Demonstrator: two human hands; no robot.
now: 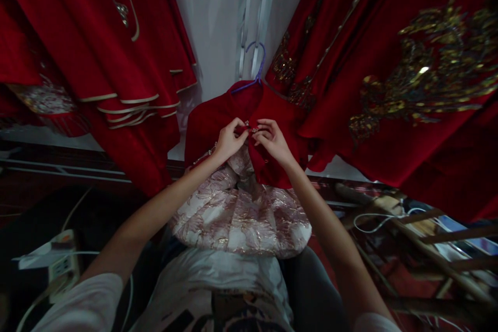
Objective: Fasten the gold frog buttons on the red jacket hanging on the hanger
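Both my hands up at the front opening of a red jacket (270, 104) – it hangs right in front of me on a purple hanger (259, 77). Left hand (232, 138): thumb and index pinched on the left-side front edge, by a small shiny fastening (247, 123). Right hand (273, 141): thumb and fingers closed on the facing edge, same height, tips almost meeting the left ones. Exact grip on the fastening too small to tell. Below my hands the front gapes.

Pink-and-white brocade garment (249, 212) shows in that gap and puffs out under the jacket, down to my lap, just above my white shirt (229, 270). Pale wall (210, 21) behind, metal rails (266, 5) running up above the hanger. Red garments with pale-edged hems (78, 26) hang to the left; more red cloth to the right, carrying gold sequin embroidery (420, 78). Lower left, a power strip (62, 264) with leads – lower right, a wooden frame (436, 238) and a looped white cable (355, 223), dim there.
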